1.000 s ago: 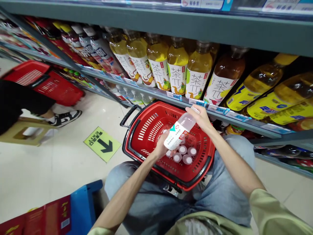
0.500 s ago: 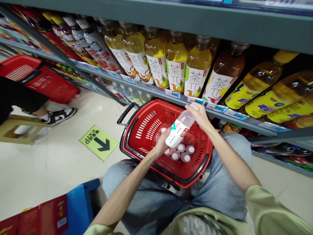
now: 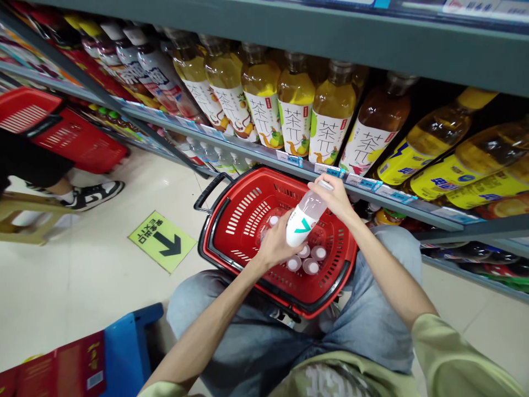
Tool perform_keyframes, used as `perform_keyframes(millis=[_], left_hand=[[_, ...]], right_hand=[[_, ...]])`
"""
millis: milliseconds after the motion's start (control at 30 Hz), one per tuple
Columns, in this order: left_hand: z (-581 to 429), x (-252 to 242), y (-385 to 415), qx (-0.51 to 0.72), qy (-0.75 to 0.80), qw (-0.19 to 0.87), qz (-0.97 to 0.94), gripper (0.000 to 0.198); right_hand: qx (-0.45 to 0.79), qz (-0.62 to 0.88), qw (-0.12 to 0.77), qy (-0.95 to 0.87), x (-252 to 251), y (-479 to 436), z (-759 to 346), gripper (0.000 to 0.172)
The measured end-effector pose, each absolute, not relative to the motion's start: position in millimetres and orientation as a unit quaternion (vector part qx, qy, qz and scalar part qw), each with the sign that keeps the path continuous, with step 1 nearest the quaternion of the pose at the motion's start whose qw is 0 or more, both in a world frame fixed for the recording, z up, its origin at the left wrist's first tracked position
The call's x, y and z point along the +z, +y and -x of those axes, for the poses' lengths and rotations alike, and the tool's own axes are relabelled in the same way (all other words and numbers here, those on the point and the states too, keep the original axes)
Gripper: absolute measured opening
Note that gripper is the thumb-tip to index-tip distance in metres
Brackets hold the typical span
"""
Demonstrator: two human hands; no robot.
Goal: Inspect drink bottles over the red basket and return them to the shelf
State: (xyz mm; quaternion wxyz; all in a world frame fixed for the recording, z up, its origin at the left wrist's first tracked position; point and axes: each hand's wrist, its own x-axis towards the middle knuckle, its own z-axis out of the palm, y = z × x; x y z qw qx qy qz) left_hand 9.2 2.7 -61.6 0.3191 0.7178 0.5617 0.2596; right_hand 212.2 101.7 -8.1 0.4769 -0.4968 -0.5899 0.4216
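A clear water bottle with a white label and a green mark is held tilted over a red shopping basket. My right hand grips its cap end. My left hand is closed on its lower end. Several white-capped bottles stand in the basket below it. The basket rests in front of my knees, against the shelf edge.
A shelf of yellow tea bottles runs behind the basket, with a lower shelf under it. Another person's leg and shoe and another red basket are at left. A green arrow sticker marks the floor. A blue crate sits near left.
The bottle has been turned in my hands, so the label now shows a green mark, and it stands a little more upright. The view drifted slightly right.
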Motion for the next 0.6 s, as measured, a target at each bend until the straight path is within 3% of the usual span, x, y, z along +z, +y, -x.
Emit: perform_keyframes(millis=[100,267,600], left_hand=[[0.2,-68.4,7.4,0.188,0.595,0.169,-0.763,0.091],[13.9,-71.9,14.1,0.258,0.546,-0.013,-0.797,0.063],[16.1,-59.1,13.8,0.355,0.483,-0.12,-0.792,0.049]], right_hand=[[0.341,0.5,0.479,-0.636,-6.3,98.4,-213.6,0.028],[0.309,0.496,0.505,-0.635,-4.6,96.0,-215.2,0.026],[0.349,0.492,0.529,-0.596,-7.7,97.7,-217.0,0.028]])
